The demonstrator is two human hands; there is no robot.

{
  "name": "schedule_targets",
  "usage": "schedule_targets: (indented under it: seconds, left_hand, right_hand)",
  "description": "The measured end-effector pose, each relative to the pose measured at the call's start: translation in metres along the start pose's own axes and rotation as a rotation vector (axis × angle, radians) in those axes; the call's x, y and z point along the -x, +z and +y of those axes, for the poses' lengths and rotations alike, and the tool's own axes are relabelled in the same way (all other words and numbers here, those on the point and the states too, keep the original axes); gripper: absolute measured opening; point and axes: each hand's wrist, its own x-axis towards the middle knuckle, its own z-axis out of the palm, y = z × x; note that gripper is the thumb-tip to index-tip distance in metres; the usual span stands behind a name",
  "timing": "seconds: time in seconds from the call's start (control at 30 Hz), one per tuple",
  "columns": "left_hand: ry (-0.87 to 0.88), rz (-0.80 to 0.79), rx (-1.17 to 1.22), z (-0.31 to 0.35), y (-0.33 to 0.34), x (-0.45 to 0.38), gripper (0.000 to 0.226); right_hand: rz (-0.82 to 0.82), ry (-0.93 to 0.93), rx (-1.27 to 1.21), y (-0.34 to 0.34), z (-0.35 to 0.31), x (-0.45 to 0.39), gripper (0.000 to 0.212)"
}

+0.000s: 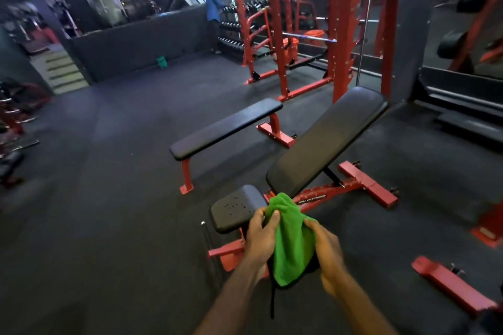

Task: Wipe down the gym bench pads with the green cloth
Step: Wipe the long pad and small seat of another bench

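A green cloth (291, 239) hangs bunched between my two hands in front of me. My left hand (261, 234) grips its left edge with curled fingers, and my right hand (326, 245) grips its right side. Just beyond the cloth stands a red-framed adjustable bench. Its small black seat pad (234, 207) carries several droplets or specks. Its long black back pad (326, 139) slopes up and away to the right. A flat bench with a black pad (226, 128) stands farther off to the left.
Red power racks (275, 35) rise behind the benches. A person in blue (213, 8) stands at a dumbbell rack far back. Steps (65, 71) climb at the left. Another red frame foot (451, 285) lies on the dark rubber floor (109, 198) at right.
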Motion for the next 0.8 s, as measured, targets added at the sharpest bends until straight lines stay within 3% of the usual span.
schedule_targets:
  seconds: [0.23, 0.43, 0.63, 0.8]
  left_hand:
    - [0.01, -0.033, -0.064, 0.028, 0.002, -0.119, 0.004]
    - [0.032, -0.052, -0.099, 0.065, 0.002, -0.204, 0.02]
    - [-0.07, -0.152, -0.047, 0.09, 0.015, -0.251, 0.022]
    - [-0.014, -0.185, -0.149, 0.094, 0.036, -0.312, 0.021]
  right_hand:
    - [-0.06, -0.094, 0.084, 0.066, -0.044, -0.108, 0.016]
    - [-0.092, -0.099, 0.124, 0.106, -0.081, -0.171, 0.022]
    - [-0.012, -0.105, 0.146, 0.115, -0.106, -0.225, 0.015]
    - [0.099, -0.153, 0.176, 0.11, -0.13, -0.277, 0.011]
